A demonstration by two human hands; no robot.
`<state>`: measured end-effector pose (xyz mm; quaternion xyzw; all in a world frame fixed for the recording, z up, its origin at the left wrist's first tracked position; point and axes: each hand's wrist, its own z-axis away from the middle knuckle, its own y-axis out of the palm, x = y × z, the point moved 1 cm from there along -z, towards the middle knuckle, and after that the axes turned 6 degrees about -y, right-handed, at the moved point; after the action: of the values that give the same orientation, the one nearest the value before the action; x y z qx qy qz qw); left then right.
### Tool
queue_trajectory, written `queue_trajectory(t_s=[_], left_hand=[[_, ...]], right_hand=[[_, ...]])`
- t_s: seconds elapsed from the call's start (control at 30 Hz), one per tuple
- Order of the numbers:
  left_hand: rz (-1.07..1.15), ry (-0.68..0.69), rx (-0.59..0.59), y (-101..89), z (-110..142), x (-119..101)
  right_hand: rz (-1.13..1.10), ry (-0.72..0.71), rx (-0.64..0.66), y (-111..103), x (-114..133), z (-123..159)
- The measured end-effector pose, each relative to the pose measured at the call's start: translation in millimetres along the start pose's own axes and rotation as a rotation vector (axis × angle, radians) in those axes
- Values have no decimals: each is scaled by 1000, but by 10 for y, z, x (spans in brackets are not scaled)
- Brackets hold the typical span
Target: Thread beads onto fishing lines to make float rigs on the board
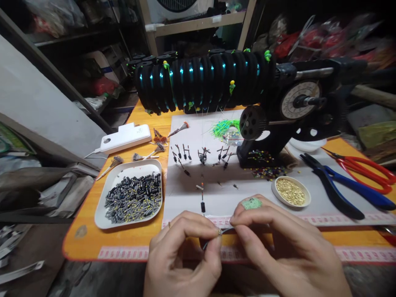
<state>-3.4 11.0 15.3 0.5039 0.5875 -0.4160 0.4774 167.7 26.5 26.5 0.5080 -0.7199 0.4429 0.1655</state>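
Observation:
My left hand [185, 251] pinches a tiny yellowish piece [220, 232] between thumb and forefinger at the front edge of the table. A thin grey-blue line [228, 229] runs from that piece to my right hand [284, 247], whose thumb and forefinger are closed on its other end. Green tape [251, 203] wraps one right fingertip. Just beyond my fingers hangs a small black cylinder [203, 207] with an orange-tipped stem above it. Several similar black pieces [185, 156] stand or lie farther back on the white sheet [185, 194].
A tray [98, 218] of small black and grey parts is at left, near a white power bank [125, 138]. At right are a dish [306, 202] of gold bits, blue-handled pliers [355, 187] and red-handled scissors [368, 171]. A black ribbed roller machine [204, 82] overhangs the back.

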Motion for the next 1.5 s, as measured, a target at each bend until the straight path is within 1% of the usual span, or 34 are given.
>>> queue_trajectory(t_s=[0.1, 0.27, 0.37, 0.47, 0.53, 0.6, 0.67, 0.7, 0.77, 0.83, 0.9, 0.97, 1.13, 1.2, 1.33, 1.43, 1.5], left_hand=[[-45, 34, 17, 19, 11, 35], [-154, 111, 11, 16, 22, 116], [-213, 166, -8, 7, 16, 124], [-226, 208, 51, -33, -35, 97], [-214, 236, 100, -69, -85, 79], [-190, 250, 115, -87, -122, 73], [-150, 238, 125, -64, -126, 82], [-116, 214, 111, -35, -113, 91], [-21, 136, 39, 48, -63, 111], [75, 45, -54, 143, 4, 128], [143, -22, -98, 224, 64, 137], [184, -53, -116, 271, 104, 135], [251, -67, -155, 289, 127, 95], [309, -124, -145, 291, 119, 80], [466, -272, -98, 296, 113, 53], [566, -389, -39, 286, 116, 25], [593, -424, -10, 272, 110, 5]], right_hand=[[-42, 33, 14, 28, 11, 2], [-262, 255, 64, 67, 22, -7], [-347, 327, 106, 65, 16, 4], [-366, 363, 157, 68, 30, 28], [-394, 405, 153, 85, 58, 42], [-453, 475, 125, 113, 93, 45], [-521, 550, 95, 145, 123, 40], [-561, 591, 88, 161, 133, 35], [-646, 659, 84, 187, 144, 26], [-708, 681, 94, 203, 146, 16], [-706, 647, 125, 206, 141, 9], [-631, 572, 169, 193, 132, 12], [-252, 297, 216, 120, 106, 42], [-140, 204, 197, 101, 102, 33], [38, 82, 107, 86, 106, -35], [101, 14, 70, 65, 105, -66], [104, -16, 60, 33, 90, -52]])
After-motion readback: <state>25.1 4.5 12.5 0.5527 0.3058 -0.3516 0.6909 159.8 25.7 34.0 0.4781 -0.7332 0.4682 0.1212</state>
